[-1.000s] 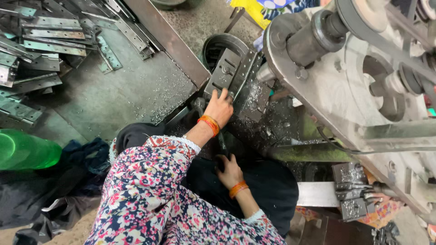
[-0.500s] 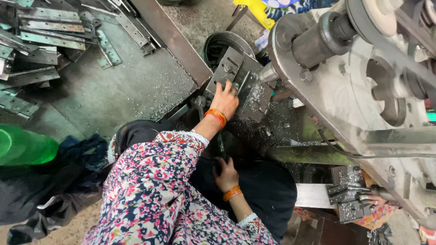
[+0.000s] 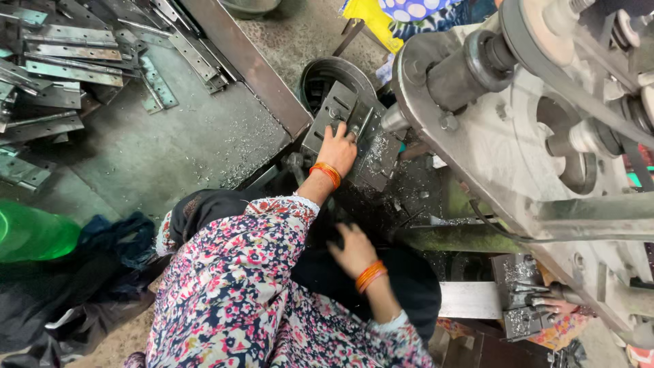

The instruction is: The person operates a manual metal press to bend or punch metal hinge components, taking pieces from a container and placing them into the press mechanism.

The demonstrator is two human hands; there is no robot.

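My left hand, with orange bangles at the wrist, reaches forward onto a grey slotted die plate of a press machine. Its fingertips press on a small metal piece lying there. My right hand, also with orange bangles, hovers lower down over dark cloth on my lap. Its fingers curl toward a dark spot, and whether it holds anything is hidden. Both arms wear floral sleeves.
A big grey press machine with shaft and wheel fills the right side. A metal table at left carries several flat hinge strips and metal shavings. A round black bin stands behind the die plate. A green container lies at the far left.
My left hand has slid a little further onto the die plate. My right hand stays at about the same place over my lap.
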